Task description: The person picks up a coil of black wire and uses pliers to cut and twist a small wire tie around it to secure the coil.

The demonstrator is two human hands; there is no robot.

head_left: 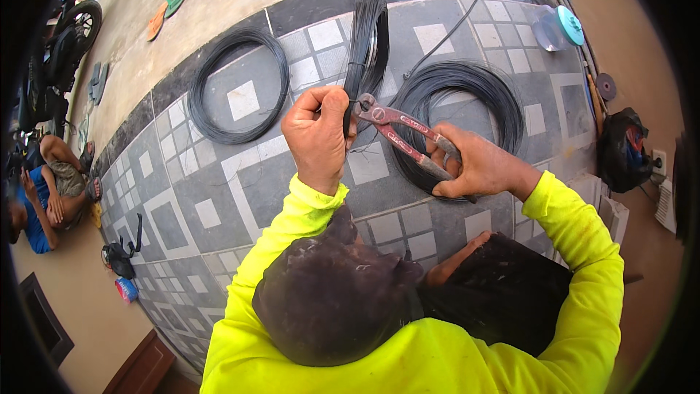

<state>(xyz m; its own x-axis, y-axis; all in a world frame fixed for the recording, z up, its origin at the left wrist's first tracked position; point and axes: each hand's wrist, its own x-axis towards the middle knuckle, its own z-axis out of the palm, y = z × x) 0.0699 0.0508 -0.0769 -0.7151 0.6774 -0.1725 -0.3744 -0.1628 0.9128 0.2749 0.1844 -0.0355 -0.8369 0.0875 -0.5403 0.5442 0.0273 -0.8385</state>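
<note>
My left hand [317, 131] is closed around the lower end of a bundle of thin dark tie wires [368, 40], its thumb and forefinger pressed together. The bundle stretches away from me over the tiles, with a band of wire around it. In my right hand [485, 160] are end-cutting pincers [410, 124] with worn red handles, gripped partway open. Their jaws meet the bundle's edge just right of my left thumb; whether they bite a wire is too small to tell. Beneath the pincers lies a thick coil of dark wire [505, 95], partly covered by my right hand.
A thinner wire coil [195, 106] lies on the left tiles. At the far right stand a clear jar with a turquoise lid [570, 25], a grinding disc [606, 87] and a black plastic bag [620, 149]. Leftward, a person in blue [40, 208] sits by a motorbike [62, 62].
</note>
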